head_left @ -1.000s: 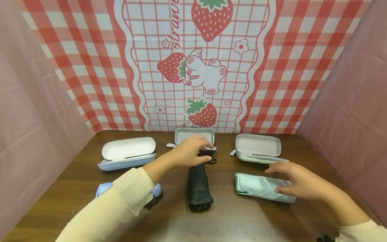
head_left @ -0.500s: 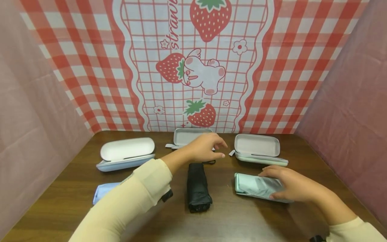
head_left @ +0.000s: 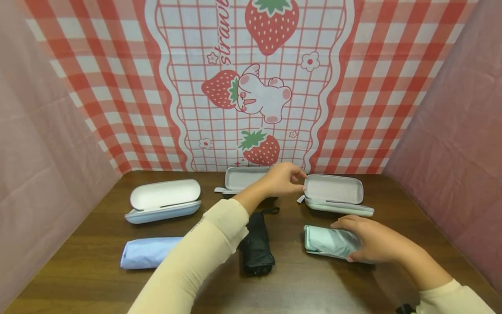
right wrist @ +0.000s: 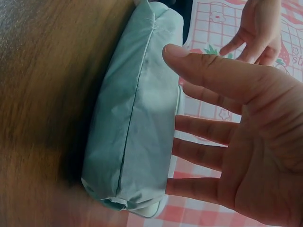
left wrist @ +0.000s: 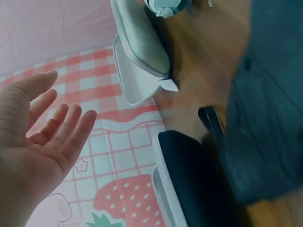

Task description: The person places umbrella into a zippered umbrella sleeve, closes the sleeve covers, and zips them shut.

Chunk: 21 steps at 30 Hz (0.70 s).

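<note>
My left hand [head_left: 288,179] reaches over the middle case with its fingers loosely bent and holding nothing. Its fingertips come close to the left edge of the mint case [head_left: 333,189], whose lid stands up and shows a grey lining. In the left wrist view, a gap shows between the left hand [left wrist: 52,127] and that case. My right hand [head_left: 372,239] is at the right end of a mint folded umbrella [head_left: 329,241]. From the right wrist, its thumb and spread fingers appear along the umbrella's side, not curled round it. A black folded umbrella [head_left: 256,250] lies below the left forearm.
A black case [head_left: 245,178] with a grey lining stands unzipped at the back middle, partly hidden by the left arm. On the left, a blue case [head_left: 164,211] is unzipped too, and a light blue folded umbrella [head_left: 147,253] lies before it. A checked strawberry cloth [head_left: 262,100] hangs behind.
My left hand has moved right, from over the black case and umbrella toward the mint case. The right hand has shifted slightly left over the mint umbrella.
</note>
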Motion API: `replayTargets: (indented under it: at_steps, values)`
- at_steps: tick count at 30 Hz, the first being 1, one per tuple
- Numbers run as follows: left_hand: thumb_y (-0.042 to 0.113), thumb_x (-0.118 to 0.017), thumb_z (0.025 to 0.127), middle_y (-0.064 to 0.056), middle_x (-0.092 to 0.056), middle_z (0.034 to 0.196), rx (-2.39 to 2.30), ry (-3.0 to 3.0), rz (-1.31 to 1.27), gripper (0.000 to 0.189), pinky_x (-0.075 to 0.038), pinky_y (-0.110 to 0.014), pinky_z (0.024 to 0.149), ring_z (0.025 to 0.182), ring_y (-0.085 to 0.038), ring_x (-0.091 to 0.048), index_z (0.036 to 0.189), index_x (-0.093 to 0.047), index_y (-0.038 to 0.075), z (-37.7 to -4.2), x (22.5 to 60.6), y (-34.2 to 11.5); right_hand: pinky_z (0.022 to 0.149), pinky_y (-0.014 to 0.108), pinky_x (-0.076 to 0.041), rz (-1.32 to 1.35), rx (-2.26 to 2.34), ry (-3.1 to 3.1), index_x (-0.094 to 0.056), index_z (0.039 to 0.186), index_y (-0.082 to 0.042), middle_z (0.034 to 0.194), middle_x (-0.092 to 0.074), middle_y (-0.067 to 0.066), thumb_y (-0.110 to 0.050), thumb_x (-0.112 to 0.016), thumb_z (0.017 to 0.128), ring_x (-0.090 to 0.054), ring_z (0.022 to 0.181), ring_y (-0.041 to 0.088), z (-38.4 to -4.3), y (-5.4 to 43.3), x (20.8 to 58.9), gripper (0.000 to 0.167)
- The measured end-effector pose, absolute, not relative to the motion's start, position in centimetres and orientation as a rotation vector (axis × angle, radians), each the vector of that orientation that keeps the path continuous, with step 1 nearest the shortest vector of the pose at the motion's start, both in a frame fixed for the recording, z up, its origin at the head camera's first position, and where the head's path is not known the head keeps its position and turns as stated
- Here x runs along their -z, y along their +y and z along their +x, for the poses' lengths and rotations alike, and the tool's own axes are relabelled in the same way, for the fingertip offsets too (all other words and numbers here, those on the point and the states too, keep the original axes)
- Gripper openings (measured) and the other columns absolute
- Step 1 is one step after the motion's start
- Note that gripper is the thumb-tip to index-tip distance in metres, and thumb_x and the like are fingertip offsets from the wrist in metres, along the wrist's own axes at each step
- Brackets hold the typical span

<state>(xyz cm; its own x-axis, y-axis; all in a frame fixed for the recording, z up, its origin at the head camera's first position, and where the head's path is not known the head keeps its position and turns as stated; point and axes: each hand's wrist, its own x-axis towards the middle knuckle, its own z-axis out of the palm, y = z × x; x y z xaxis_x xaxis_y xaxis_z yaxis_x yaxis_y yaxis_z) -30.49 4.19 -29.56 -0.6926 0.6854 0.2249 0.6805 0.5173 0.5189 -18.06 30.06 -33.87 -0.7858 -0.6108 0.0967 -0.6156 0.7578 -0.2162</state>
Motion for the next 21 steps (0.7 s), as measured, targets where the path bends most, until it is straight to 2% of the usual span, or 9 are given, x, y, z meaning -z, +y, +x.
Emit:
replayTargets:
  at_steps: [6,11,18,21]
  values:
    - [0.02,-0.072,0.089,-0.005,-0.069,0.114,-1.047,2.743,1.14,0.028,-0.048,-0.015,0.081,0.099,-0.012,-0.065,0.115,-0.071,0.008,-32.0,30.6,5.8,0.088,0.048,-0.049,0.99,-0.322,-2.941,-0.064,0.123,-0.007,0.121,-0.063,0.004,-0.026,-0.09,0.063,-0.058,0.111,0.026,-18.3,30.0,34.0,0.068]
    - [0.015,-0.071,0.089,-0.007,-0.069,0.111,-1.17,2.733,1.049,0.027,-0.048,-0.015,0.08,0.098,-0.014,-0.065,0.114,-0.07,0.005,-33.3,31.6,6.6,0.086,0.046,-0.051,0.96,-0.279,-2.962,-0.064,0.123,-0.01,0.12,-0.064,0.002,-0.029,-0.09,0.062,-0.059,0.109,0.023,-18.4,29.7,34.2,0.069]
    - [0.013,-0.071,0.089,-0.009,-0.07,0.11,-1.19,2.785,0.935,0.027,-0.049,-0.018,0.082,0.099,-0.016,-0.066,0.114,-0.07,0.004,-35.0,33.0,7.8,0.071,0.046,-0.052,0.863,-0.193,-3.037,-0.064,0.121,-0.018,0.113,-0.066,-0.001,-0.032,-0.091,0.06,-0.062,0.098,0.021,-18.4,28.9,34.4,0.068]
    - [0.012,-0.071,0.089,-0.007,-0.07,0.109,-1.171,2.812,0.866,0.024,-0.049,-0.02,0.083,0.101,-0.016,-0.064,0.112,-0.071,0.006,-35.3,33.4,8.2,0.069,0.046,-0.051,0.839,-0.135,-3.033,-0.065,0.119,-0.02,0.11,-0.066,-0.003,-0.031,-0.091,0.059,-0.062,0.096,0.02,-18.5,28.6,34.5,0.066]
